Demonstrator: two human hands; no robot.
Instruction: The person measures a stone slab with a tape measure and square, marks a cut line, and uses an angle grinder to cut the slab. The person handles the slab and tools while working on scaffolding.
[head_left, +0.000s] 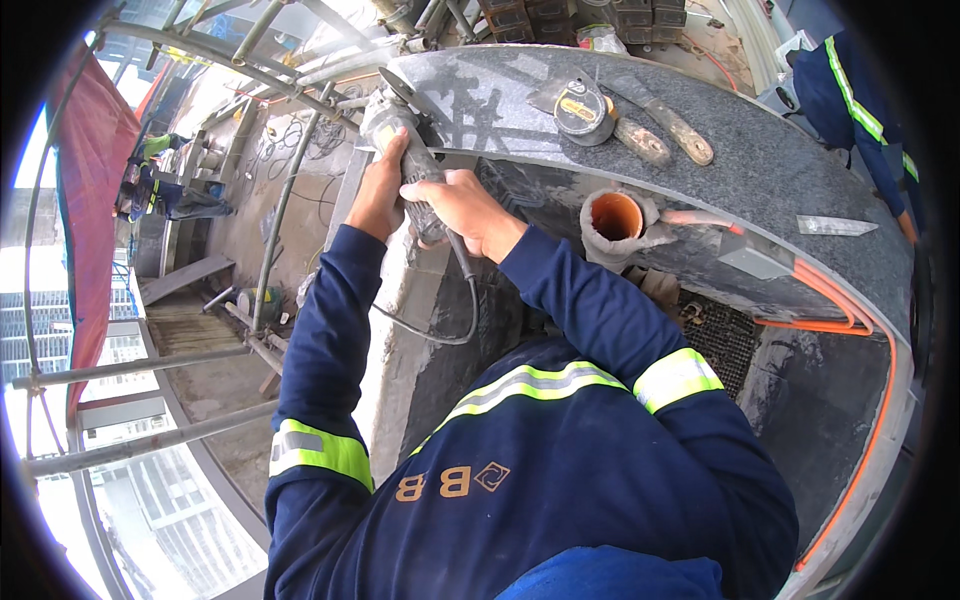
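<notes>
Both of my hands are closed around a grey, dusty angle grinder (422,160). My left hand (380,188) grips it near the head. My right hand (470,212) wraps the rear of its body, where a dark cord loops down. The thin grinder disc (402,90) stands on edge at the left end of a speckled grey stone slab (740,130). Whether the disc touches the stone, I cannot tell. Beyond my right hand, a round tape measure (585,112) lies on the slab beside two dusty-handled trowels (690,135).
Below the slab, an orange pipe (616,216) pokes up through a rough collar. Orange conduits (835,290) run along the right wall. A pointed pale strip (836,226) lies on the slab. Scaffold tubes (290,205) stand left. Co-workers are at far left and right (850,100).
</notes>
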